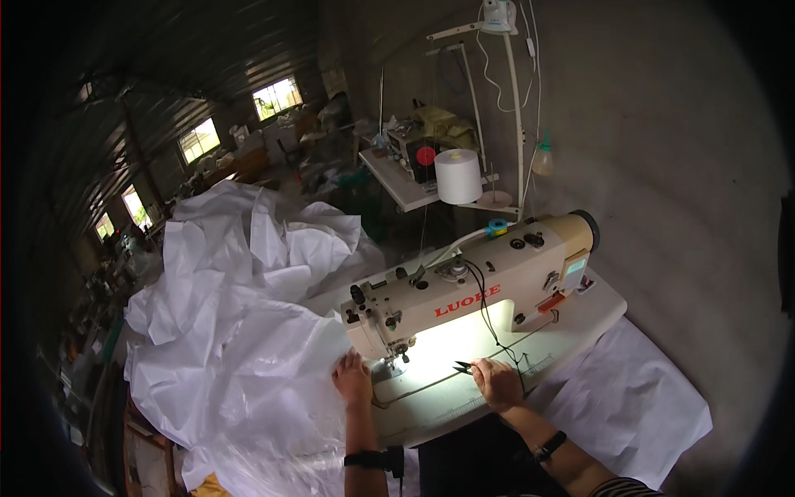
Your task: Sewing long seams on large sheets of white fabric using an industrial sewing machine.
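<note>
My right hand [500, 385] is closed around small dark thread snips [464, 367], their blades pointing left over the lit bed of a sewing machine [464, 290]. A black cord [490, 319] hangs down the machine's front close to this hand. To the left, my left hand [354, 381] lies with its fingers stretched forward beside the needle area [396, 364], at the edge of a big crumpled white sheet [240, 331]. The machine head partly covers the fingertips. The sheet is heaped left of the machine.
Another white sheet [629, 398] hangs at the table's right. A white thread cone [458, 176] stands on a holder behind the machine. A metal pole [515, 108] carries cables and a small bottle [543, 157]. Another worktable [397, 178] is further back, and a wall [662, 182] rises at right.
</note>
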Available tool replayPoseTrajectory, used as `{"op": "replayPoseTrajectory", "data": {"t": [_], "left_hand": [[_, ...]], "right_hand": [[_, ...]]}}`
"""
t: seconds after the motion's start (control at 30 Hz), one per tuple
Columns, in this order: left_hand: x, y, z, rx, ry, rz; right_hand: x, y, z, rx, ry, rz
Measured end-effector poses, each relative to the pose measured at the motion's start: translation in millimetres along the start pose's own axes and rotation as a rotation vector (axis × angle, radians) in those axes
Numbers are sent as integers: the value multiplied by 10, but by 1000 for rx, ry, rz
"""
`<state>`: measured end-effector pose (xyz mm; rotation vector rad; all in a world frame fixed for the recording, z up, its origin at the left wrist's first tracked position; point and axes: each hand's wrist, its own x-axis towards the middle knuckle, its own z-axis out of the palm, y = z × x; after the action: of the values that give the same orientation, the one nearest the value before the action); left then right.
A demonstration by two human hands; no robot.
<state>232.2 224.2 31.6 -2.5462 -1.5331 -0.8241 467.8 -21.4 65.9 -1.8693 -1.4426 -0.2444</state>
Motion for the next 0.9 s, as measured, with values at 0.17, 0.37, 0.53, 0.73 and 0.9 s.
{"op": "replayPoseTrajectory", "data": {"t": [0.17, 0.37, 0.53, 0.73, 0.9], "left_hand": [[-158, -256, -155, 63, 113, -90], [-545, -414, -460, 110, 109, -161], [-779, -336, -660, 99, 83, -240], [-882, -318, -765, 82, 70, -281], [-1088, -313, -885, 99, 148, -242]], "right_hand": [[-14, -39, -48, -4, -131, 38], [18, -341, 123, -22, -183, -93], [121, -716, 451, 111, -192, -276], [236, -923, 681, 60, -282, -278], [313, -1014, 854, -93, -312, -318]]}}
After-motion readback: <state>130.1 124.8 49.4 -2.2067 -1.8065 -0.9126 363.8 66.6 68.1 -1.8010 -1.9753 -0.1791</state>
